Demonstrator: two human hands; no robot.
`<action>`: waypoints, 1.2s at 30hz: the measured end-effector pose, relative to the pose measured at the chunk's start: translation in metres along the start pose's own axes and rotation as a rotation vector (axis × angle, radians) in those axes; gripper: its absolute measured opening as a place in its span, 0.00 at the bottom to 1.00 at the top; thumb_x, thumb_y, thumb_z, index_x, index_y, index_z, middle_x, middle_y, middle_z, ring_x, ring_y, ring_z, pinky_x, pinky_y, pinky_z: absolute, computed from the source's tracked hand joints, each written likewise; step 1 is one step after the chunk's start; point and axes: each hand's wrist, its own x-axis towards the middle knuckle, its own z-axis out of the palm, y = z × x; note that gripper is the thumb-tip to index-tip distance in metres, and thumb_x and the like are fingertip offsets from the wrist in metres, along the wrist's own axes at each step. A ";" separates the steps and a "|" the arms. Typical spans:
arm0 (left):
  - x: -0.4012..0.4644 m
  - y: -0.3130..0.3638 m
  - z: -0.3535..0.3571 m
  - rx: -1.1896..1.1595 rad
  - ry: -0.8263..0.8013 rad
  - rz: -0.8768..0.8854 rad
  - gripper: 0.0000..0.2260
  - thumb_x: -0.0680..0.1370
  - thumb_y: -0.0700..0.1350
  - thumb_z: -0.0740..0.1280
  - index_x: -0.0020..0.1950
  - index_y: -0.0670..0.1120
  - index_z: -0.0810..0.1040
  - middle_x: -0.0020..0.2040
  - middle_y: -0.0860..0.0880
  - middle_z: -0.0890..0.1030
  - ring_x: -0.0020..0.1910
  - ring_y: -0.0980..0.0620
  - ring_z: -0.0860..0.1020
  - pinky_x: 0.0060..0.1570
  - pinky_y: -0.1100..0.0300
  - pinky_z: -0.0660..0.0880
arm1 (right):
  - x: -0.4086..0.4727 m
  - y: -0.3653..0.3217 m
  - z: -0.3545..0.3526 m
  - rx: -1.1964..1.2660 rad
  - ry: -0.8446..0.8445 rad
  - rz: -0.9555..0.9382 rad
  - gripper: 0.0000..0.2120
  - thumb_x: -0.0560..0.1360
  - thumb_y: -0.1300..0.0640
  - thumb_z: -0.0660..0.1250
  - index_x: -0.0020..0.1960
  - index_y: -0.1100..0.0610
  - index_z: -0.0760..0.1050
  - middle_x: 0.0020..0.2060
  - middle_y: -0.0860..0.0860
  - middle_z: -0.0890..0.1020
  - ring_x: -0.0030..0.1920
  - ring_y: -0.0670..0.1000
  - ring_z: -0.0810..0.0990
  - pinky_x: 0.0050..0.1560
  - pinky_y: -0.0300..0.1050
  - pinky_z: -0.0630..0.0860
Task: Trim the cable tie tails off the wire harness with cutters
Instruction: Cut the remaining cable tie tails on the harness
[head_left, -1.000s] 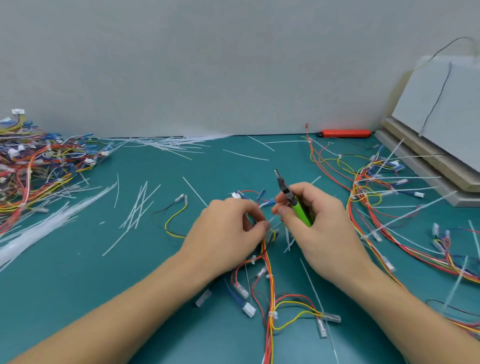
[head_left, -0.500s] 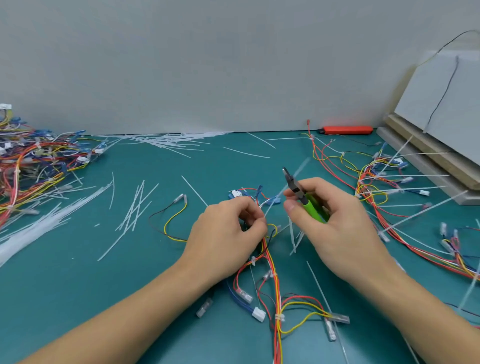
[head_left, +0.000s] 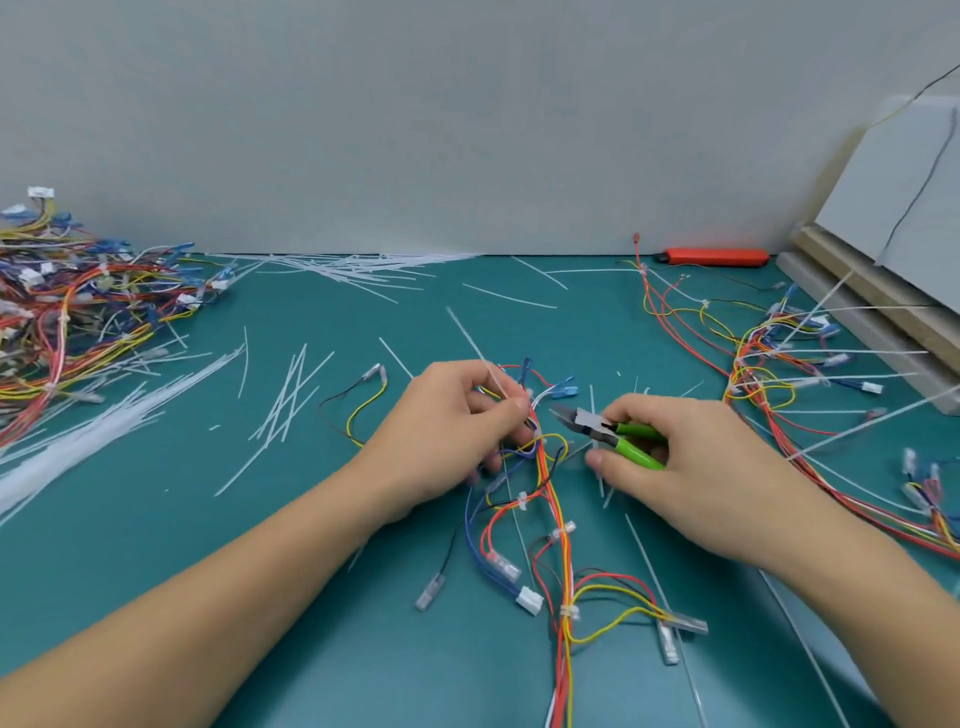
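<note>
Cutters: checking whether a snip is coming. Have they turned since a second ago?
Yes. The cutters pointed up toward the wall; now the tips point left at the harness in the left hand.

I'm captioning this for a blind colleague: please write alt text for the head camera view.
Over a green mat, the left hand pinches a wire harness and its white cable tie tail, while the right hand points green-handled cutters toward it. Trimmed tails litter the mat.

Bright, even, diffuse light; no glare on the teal table (head_left: 156, 571). Only faint soft shadows under the forearms. Wide-angle bend: the wall line bows, the edges stretch. Motion smear on the white cable tie pile (head_left: 57, 457) far left of the left grip. Centre fairly sharp.
</note>
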 end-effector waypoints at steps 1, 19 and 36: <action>0.001 0.001 -0.003 -0.011 -0.042 0.002 0.03 0.81 0.45 0.67 0.48 0.47 0.79 0.41 0.49 0.87 0.29 0.51 0.78 0.25 0.61 0.73 | 0.000 0.000 0.000 -0.019 0.007 0.003 0.07 0.74 0.41 0.72 0.46 0.41 0.76 0.34 0.42 0.79 0.37 0.45 0.76 0.42 0.48 0.77; 0.004 0.009 -0.012 0.223 -0.133 0.162 0.04 0.83 0.45 0.65 0.50 0.52 0.78 0.41 0.52 0.86 0.31 0.47 0.83 0.23 0.56 0.77 | 0.006 -0.005 -0.003 -0.303 0.002 -0.087 0.11 0.76 0.46 0.69 0.58 0.37 0.80 0.42 0.44 0.80 0.49 0.52 0.79 0.53 0.54 0.76; 0.003 0.007 -0.011 0.215 -0.141 0.201 0.06 0.83 0.44 0.65 0.48 0.53 0.77 0.40 0.51 0.86 0.29 0.47 0.83 0.21 0.52 0.76 | 0.007 -0.006 0.004 -0.281 -0.013 -0.058 0.11 0.75 0.46 0.66 0.56 0.40 0.75 0.41 0.46 0.82 0.45 0.54 0.79 0.42 0.52 0.79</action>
